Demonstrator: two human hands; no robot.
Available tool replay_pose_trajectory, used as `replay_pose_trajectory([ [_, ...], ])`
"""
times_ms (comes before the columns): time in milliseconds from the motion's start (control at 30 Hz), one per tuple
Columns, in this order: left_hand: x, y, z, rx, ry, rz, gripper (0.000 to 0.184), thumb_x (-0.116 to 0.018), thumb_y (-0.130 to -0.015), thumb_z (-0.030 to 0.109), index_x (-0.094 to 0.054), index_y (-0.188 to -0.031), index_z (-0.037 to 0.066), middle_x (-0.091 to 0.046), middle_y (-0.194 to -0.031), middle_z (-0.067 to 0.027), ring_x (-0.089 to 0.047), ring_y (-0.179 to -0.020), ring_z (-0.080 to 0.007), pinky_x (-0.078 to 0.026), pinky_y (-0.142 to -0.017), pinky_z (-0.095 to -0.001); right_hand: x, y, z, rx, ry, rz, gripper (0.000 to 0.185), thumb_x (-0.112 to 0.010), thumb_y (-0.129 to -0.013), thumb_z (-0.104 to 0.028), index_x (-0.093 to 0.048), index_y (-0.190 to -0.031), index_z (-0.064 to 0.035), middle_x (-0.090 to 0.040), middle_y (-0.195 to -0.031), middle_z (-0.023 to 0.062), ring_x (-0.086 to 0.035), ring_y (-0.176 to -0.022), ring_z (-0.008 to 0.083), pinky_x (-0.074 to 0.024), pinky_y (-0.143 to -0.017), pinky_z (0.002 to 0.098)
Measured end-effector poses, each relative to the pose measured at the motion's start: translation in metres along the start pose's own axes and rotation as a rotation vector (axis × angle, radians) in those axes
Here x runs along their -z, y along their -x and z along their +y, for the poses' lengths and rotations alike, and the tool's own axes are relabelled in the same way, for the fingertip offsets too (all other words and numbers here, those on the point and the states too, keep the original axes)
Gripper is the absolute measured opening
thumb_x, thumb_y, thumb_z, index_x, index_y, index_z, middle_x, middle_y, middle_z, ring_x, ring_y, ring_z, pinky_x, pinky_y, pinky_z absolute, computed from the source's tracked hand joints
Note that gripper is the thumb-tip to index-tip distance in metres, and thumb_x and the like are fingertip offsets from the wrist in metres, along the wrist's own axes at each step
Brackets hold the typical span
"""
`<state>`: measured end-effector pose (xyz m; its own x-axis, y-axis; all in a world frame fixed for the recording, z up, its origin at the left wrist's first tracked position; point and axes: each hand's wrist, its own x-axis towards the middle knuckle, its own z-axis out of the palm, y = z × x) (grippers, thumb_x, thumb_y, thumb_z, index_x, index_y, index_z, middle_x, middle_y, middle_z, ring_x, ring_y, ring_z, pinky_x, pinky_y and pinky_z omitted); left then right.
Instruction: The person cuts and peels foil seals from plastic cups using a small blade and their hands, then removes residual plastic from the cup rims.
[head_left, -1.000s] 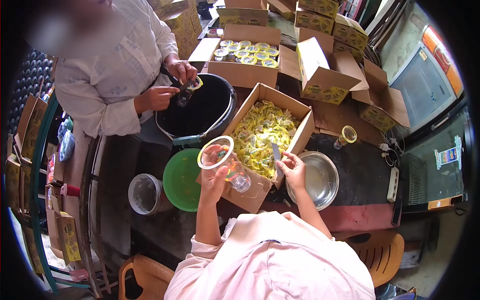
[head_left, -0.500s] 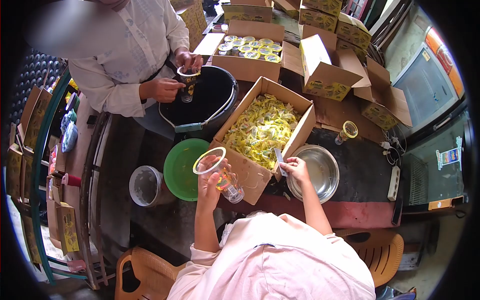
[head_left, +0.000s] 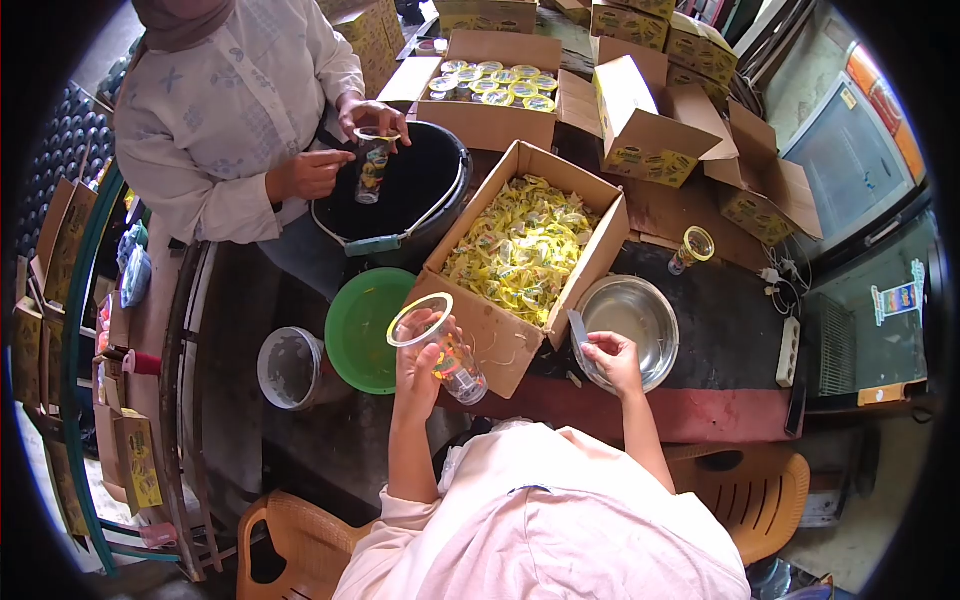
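Observation:
A clear plastic cup (head_left: 458,362) with a yellow rim and a colourful print is tilted in my left hand (head_left: 416,375), whose fingers wrap round its side. Its open mouth points up and to the left. My right hand (head_left: 616,358) pinches a thin flat grey strip (head_left: 578,328), blade-like in shape, over the left edge of a steel bowl (head_left: 672,368). Just beyond both hands stands a cardboard box (head_left: 612,235) heaped with crumpled yellow and clear plastic scraps (head_left: 520,250).
Across from me, a co-worker's hands (head_left: 310,172) hold a similar cup (head_left: 372,168) over a black bucket (head_left: 462,190). A green basin (head_left: 345,340) and a white bucket (head_left: 285,370) stand at left. Another cup (head_left: 690,250) stands at right. Behind, a carton (head_left: 500,122) holds several lidded cups.
My right hand has moved a little right and down with the strip, away from the box edge. The co-worker's cup has shifted slightly left and turned. My left hand keeps its cup nearly still.

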<state>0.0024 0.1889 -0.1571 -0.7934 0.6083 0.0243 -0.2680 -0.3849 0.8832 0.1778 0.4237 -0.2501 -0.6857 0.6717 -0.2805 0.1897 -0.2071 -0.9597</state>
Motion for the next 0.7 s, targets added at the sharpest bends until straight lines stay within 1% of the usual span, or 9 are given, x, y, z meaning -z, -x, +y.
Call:
replay_pose_trajectory([
  [33,0.000,-0.002,0.001,-0.002,-0.001,-0.003,0.053,-0.058,-0.084,0.033,-0.034,-0.122,0.005,-0.048,-0.109,-0.0127,-0.052,-0.099,-0.0195,-0.051,-0.080,-0.0373,-0.008,0.001,-0.003,0.092,0.011,0.045,0.019,-0.072,-0.072,-0.005,-0.065,-0.089,0.0004,-0.065,-0.074,0.0043,-0.059,-0.067,0.0068,-0.0480,-0.061,0.0209],
  [133,0.000,-0.004,0.003,-0.015,-0.004,-0.015,0.053,-0.058,-0.084,0.033,-0.034,-0.122,0.004,-0.048,-0.109,-0.0130,-0.052,-0.099,-0.0195,-0.051,-0.080,-0.0372,-0.038,0.010,-0.021,0.190,0.272,0.146,0.017,-0.071,-0.071,-0.006,-0.066,-0.086,-0.0008,-0.065,-0.070,0.0040,-0.059,-0.062,0.0069,-0.0476,-0.058,0.0213],
  [167,0.000,-0.005,0.003,-0.014,-0.006,-0.014,0.053,-0.058,-0.084,0.033,-0.034,-0.122,0.004,-0.048,-0.109,-0.0131,-0.052,-0.099,-0.0196,-0.051,-0.080,-0.0371,-0.049,0.010,-0.020,0.311,0.354,0.174,0.017,-0.072,-0.068,-0.006,-0.066,-0.084,-0.0018,-0.065,-0.066,0.0040,-0.059,-0.058,0.0072,-0.0471,-0.055,0.0217],
  [200,0.001,-0.006,0.003,-0.013,-0.008,-0.013,0.053,-0.058,-0.084,0.033,-0.034,-0.122,0.004,-0.048,-0.109,-0.0131,-0.052,-0.099,-0.0196,-0.051,-0.080,-0.0371,-0.057,0.013,-0.024,0.351,0.419,0.178,0.019,-0.073,-0.068,-0.007,-0.066,-0.085,-0.0025,-0.065,-0.065,0.0042,-0.059,-0.057,0.0073,-0.0471,-0.054,0.0221],
  [267,0.001,-0.006,0.003,-0.007,-0.003,-0.013,0.054,-0.058,-0.084,0.032,-0.034,-0.122,0.004,-0.048,-0.109,-0.0131,-0.052,-0.099,-0.0197,-0.051,-0.080,-0.0370,-0.070,0.011,-0.021,0.302,0.375,0.185,0.021,-0.073,-0.068,-0.009,-0.066,-0.086,-0.0021,-0.066,-0.065,0.0048,-0.059,-0.057,0.0068,-0.0474,-0.054,0.0224],
  [400,0.001,-0.005,0.001,0.008,0.012,-0.003,0.053,-0.058,-0.083,0.032,-0.034,-0.122,0.004,-0.048,-0.109,-0.0130,-0.052,-0.099,-0.0197,-0.051,-0.080,-0.0368,-0.078,-0.006,0.005,0.120,0.112,0.121,0.023,-0.074,-0.069,-0.012,-0.065,-0.087,-0.0012,-0.066,-0.068,0.0050,-0.060,-0.060,0.0065,-0.0488,-0.057,0.0224],
  [533,0.003,-0.004,0.000,0.014,0.015,-0.010,0.053,-0.058,-0.083,0.031,-0.034,-0.122,0.004,-0.048,-0.109,-0.0130,-0.052,-0.100,-0.0197,-0.051,-0.080,-0.0370,-0.083,-0.007,0.012,0.105,0.352,0.137,0.024,-0.075,-0.068,-0.018,-0.064,-0.082,-0.0017,-0.066,-0.067,0.0058,-0.061,-0.060,0.0087,-0.0499,-0.058,0.0238],
  [567,0.004,-0.003,0.000,0.013,0.018,-0.011,0.053,-0.058,-0.083,0.031,-0.034,-0.122,0.004,-0.049,-0.109,-0.0130,-0.052,-0.100,-0.0198,-0.051,-0.080,-0.0371,-0.084,-0.007,0.012,0.117,0.371,0.160,0.024,-0.076,-0.067,-0.021,-0.064,-0.078,-0.0031,-0.065,-0.065,0.0059,-0.062,-0.059,0.0105,-0.0497,-0.058,0.0244],
  [700,0.004,0.000,0.003,0.010,0.015,-0.007,0.052,-0.058,-0.083,0.030,-0.034,-0.122,0.004,-0.049,-0.109,-0.0129,-0.052,-0.100,-0.0199,-0.051,-0.081,-0.0371,-0.085,-0.004,0.007,0.242,0.555,0.225,0.024,-0.077,-0.065,-0.022,-0.061,-0.072,-0.0052,-0.064,-0.062,0.0049,-0.061,-0.055,0.0119,-0.0480,-0.056,0.0257],
])
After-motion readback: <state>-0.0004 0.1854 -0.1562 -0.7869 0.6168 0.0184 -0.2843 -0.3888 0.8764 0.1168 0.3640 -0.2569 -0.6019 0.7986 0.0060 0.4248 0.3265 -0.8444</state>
